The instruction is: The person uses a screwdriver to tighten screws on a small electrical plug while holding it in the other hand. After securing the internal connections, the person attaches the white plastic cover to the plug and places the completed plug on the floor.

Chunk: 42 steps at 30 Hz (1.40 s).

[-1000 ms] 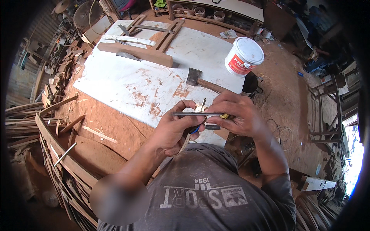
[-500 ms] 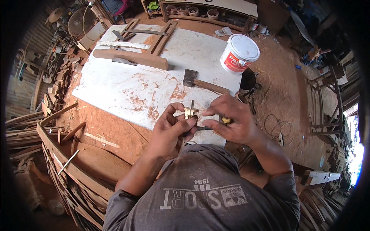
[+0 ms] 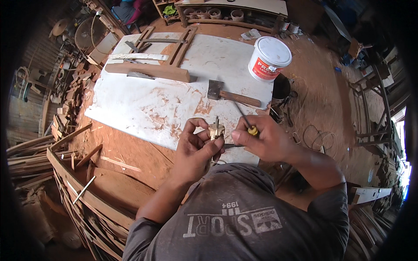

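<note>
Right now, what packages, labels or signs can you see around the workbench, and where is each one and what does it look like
White plastic bucket: far right corner of the white board, round, lid on, with a red label band on its side.
Printed patch on the grey shirt: at the bottom of the view, pale lettering and a small rectangular badge.
No screens or signs show.

Mostly hidden behind left hand [image 3: 193, 150]: small wooden piece [image 3: 215, 129], its shape unclear. Buried in right hand [image 3: 265, 140]: yellow-handled tool [image 3: 251, 129], tip unseen. Black pot [image 3: 281, 88] half covered by white board [image 3: 174, 87]. Shelf [image 3: 226, 13] cut off at top edge.
</note>
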Each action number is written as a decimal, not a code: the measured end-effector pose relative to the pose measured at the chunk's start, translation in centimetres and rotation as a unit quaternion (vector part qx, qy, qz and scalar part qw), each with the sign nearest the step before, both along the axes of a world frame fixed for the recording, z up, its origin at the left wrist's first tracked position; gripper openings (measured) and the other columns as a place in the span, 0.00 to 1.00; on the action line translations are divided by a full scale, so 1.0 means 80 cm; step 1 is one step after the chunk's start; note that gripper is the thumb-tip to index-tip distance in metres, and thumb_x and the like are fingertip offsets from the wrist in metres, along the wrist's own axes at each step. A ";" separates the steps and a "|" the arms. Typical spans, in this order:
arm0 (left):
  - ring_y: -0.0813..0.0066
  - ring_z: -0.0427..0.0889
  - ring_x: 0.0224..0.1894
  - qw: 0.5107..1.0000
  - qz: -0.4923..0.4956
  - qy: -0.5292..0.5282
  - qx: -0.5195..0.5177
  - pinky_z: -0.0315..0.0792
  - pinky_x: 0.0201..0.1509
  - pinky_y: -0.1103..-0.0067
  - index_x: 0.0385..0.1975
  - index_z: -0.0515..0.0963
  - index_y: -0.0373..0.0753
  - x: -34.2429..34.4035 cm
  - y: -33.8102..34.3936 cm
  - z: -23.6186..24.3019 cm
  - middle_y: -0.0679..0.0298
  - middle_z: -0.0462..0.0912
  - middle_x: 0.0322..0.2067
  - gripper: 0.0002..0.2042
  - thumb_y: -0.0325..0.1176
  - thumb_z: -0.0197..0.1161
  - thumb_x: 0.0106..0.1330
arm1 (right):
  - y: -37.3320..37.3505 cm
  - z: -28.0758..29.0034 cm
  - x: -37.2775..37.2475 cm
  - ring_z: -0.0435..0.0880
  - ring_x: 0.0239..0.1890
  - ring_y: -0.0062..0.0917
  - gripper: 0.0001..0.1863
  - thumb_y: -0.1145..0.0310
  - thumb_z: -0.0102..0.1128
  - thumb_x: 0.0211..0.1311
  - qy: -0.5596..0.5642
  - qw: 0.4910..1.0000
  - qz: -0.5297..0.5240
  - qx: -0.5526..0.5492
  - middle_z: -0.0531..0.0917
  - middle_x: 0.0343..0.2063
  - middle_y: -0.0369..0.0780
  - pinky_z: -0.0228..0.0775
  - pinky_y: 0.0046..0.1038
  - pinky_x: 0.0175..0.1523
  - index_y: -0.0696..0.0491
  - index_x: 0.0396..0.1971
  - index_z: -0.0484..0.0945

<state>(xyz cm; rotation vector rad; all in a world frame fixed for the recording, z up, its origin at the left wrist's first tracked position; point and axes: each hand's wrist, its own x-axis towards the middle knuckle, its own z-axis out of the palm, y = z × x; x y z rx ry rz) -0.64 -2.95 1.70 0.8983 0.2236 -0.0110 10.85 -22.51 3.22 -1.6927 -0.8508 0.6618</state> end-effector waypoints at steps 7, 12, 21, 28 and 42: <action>0.76 0.78 0.30 0.998 0.010 0.062 -0.025 0.68 0.27 0.82 0.52 0.65 0.43 -0.002 -0.009 -0.005 0.60 0.81 0.35 0.20 0.22 0.65 0.64 | 0.001 -0.009 -0.001 0.81 0.31 0.27 0.09 0.70 0.72 0.60 -0.217 0.967 -0.040 0.131 0.82 0.29 0.40 0.71 0.28 0.34 0.55 0.36 0.81; 0.74 0.81 0.31 0.996 -0.018 0.065 -0.053 0.70 0.28 0.81 0.51 0.66 0.42 -0.004 -0.004 -0.008 0.60 0.83 0.34 0.19 0.21 0.65 0.65 | 0.008 -0.012 -0.001 0.83 0.34 0.32 0.12 0.68 0.73 0.60 -0.222 0.963 -0.004 0.153 0.82 0.30 0.42 0.74 0.32 0.41 0.56 0.40 0.84; 0.79 0.80 0.40 0.991 -0.021 -0.062 0.115 0.76 0.41 0.81 0.50 0.58 0.42 -0.007 0.001 -0.031 0.60 0.80 0.41 0.22 0.17 0.63 0.67 | 0.012 -0.008 -0.036 0.67 0.14 0.12 0.13 0.60 0.62 0.73 0.384 0.917 -0.092 -0.043 0.73 0.22 0.30 0.60 0.17 0.22 0.54 0.34 0.76; 0.80 0.79 0.43 0.968 -0.008 -0.122 0.220 0.76 0.48 0.81 0.49 0.59 0.41 -0.012 -0.010 -0.051 0.64 0.75 0.41 0.20 0.17 0.62 0.67 | 0.001 -0.020 -0.041 0.67 0.17 0.12 0.09 0.62 0.60 0.72 0.607 0.786 -0.115 0.012 0.73 0.25 0.30 0.65 0.22 0.23 0.52 0.36 0.74; 0.69 0.81 0.43 0.980 0.156 -0.065 -0.109 0.78 0.49 0.71 0.60 0.61 0.41 0.037 -0.001 -0.032 0.53 0.80 0.47 0.20 0.24 0.59 0.72 | 0.075 -0.048 -0.074 0.72 0.25 0.08 0.16 0.64 0.71 0.65 0.105 0.945 -0.247 0.185 0.84 0.31 0.33 0.65 0.16 0.30 0.58 0.45 0.78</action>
